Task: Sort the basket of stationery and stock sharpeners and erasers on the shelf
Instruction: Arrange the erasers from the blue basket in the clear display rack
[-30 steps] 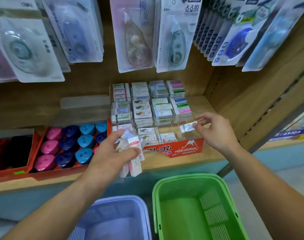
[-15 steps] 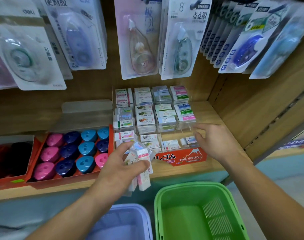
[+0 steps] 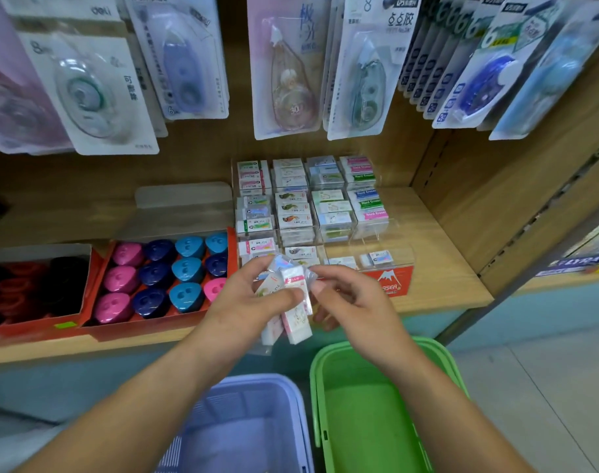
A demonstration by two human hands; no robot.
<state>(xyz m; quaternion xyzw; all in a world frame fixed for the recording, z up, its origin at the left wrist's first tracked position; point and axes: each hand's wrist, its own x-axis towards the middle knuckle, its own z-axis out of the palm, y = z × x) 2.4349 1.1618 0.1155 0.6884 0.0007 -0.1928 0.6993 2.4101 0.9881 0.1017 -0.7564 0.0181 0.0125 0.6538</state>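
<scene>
Both forearms are extended forward and angled inward. Left hand [image 3: 253, 302] is curled round a bundle of erasers [image 3: 297, 324], thumb pressed across its front. Right hand [image 3: 356, 302] is set just right of that grip, thumb and forefinger pinched on the bundle's edge.

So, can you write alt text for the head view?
A left hand grips a bundle of wrapped erasers while the right hand pinches its edge. Behind, a shelf holds a clear eraser display and a tray of sharpeners; a green basket and a purple basket sit below.
</scene>
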